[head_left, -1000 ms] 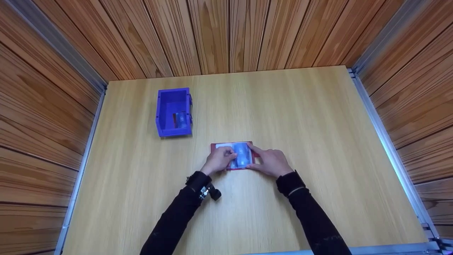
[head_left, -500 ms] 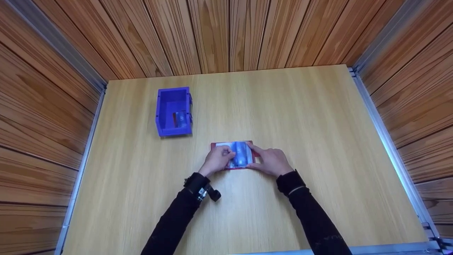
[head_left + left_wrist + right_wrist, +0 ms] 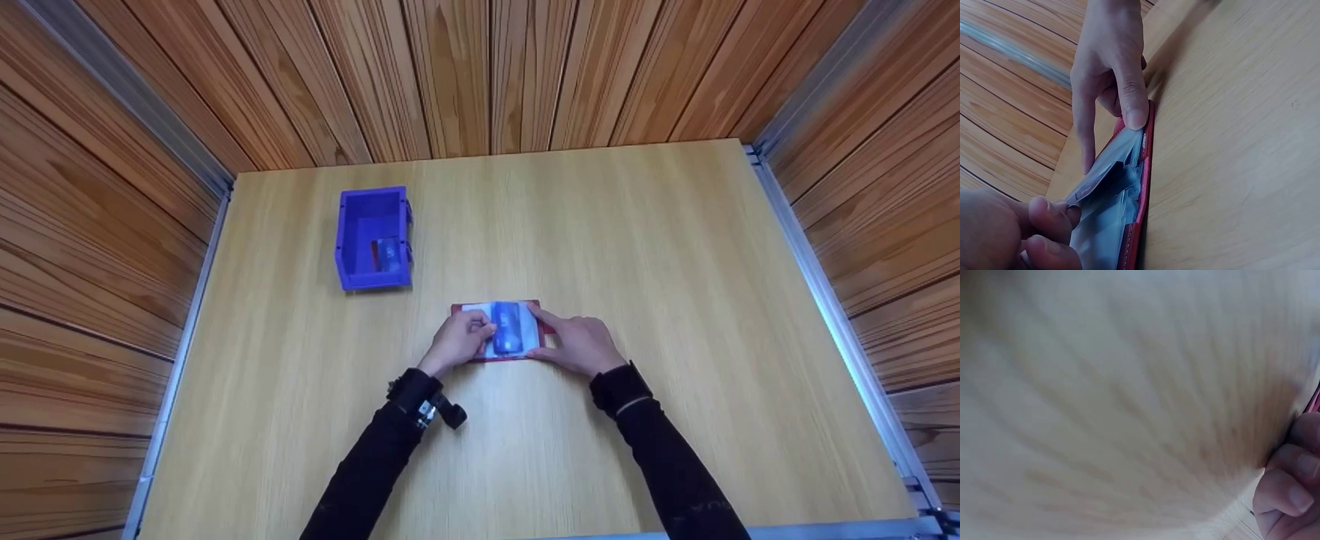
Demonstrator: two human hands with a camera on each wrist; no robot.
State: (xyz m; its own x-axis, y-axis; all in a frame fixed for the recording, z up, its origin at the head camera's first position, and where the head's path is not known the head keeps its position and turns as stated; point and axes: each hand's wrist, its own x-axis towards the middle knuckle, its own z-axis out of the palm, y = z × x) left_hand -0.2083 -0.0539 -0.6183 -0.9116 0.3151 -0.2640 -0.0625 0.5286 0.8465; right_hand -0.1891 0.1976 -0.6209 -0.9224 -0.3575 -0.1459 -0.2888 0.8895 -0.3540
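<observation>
Pinching a bluish leaf or card point(image 3: 507, 328) in the left hand point(image 3: 454, 341); with the right hand point(image 3: 579, 343), thumb and finger spread wide, pressing down the red holder point(image 3: 1148, 140), well in from every edge of the surface point(image 3: 675, 262). Apparently turning or slotting the leaf or card; next calling, probably, for easing it flat.

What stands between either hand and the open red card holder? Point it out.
Nothing visible does: the left hand pinches a raised leaf of the red card holder, and the right hand holds its right side directly.
</observation>
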